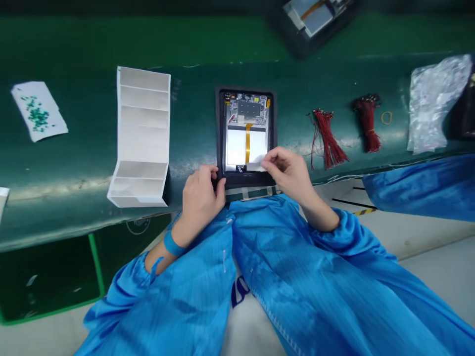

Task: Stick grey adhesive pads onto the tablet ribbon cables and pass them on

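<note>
An opened tablet (245, 136) lies in a black frame on the green bench, showing a circuit board at the top, a white battery and an orange ribbon cable down its middle. My left hand (200, 200) curls round the frame's near left corner. My right hand (287, 168) pinches a small pale strip, like tape (256, 166), over the tablet's near right edge. Both arms wear blue sleeves, and a blue band circles the left wrist.
A white folded cardboard divider (142, 138) lies left of the tablet. A paper with small green bits (37, 111) sits far left. Two bundles of red wires (328, 141) (368, 121), a rubber band (386, 117) and a clear plastic bag (438, 101) lie right. Another tablet frame (313, 20) is behind.
</note>
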A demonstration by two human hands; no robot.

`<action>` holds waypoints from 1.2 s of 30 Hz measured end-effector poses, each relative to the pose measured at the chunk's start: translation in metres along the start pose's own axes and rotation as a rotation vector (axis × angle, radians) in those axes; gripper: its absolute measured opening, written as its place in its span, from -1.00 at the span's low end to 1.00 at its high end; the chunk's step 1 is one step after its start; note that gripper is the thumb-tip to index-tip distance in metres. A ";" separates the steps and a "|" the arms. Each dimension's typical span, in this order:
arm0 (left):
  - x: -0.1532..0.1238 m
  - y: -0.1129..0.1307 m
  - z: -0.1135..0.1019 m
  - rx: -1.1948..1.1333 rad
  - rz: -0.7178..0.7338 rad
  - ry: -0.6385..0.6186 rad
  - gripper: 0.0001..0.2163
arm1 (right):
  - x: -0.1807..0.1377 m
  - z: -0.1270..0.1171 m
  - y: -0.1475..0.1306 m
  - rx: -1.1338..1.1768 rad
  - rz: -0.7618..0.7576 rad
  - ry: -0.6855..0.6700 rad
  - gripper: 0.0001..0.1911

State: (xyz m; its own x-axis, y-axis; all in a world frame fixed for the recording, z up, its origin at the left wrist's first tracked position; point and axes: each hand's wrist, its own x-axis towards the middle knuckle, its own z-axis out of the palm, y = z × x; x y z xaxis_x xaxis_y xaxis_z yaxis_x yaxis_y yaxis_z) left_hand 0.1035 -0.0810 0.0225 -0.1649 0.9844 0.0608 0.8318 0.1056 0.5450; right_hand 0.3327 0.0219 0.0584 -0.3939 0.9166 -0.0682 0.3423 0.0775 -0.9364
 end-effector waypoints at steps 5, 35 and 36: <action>-0.010 0.005 0.004 -0.022 0.022 0.031 -0.74 | -0.002 0.013 0.012 -0.086 0.071 -0.071 -0.82; -0.006 0.012 0.011 -0.012 0.274 0.019 -0.63 | 0.010 0.030 0.000 -0.312 0.027 -0.076 -0.92; -0.006 0.013 0.011 -0.008 0.271 0.007 -0.62 | 0.010 0.030 0.000 -0.325 0.028 -0.077 -0.92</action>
State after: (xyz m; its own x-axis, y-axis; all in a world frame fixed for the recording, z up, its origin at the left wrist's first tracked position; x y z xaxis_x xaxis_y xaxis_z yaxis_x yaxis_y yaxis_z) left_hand 0.1210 -0.0837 0.0194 0.0597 0.9755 0.2116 0.8418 -0.1631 0.5146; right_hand 0.3028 0.0191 0.0472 -0.4392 0.8890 -0.1296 0.6030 0.1848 -0.7760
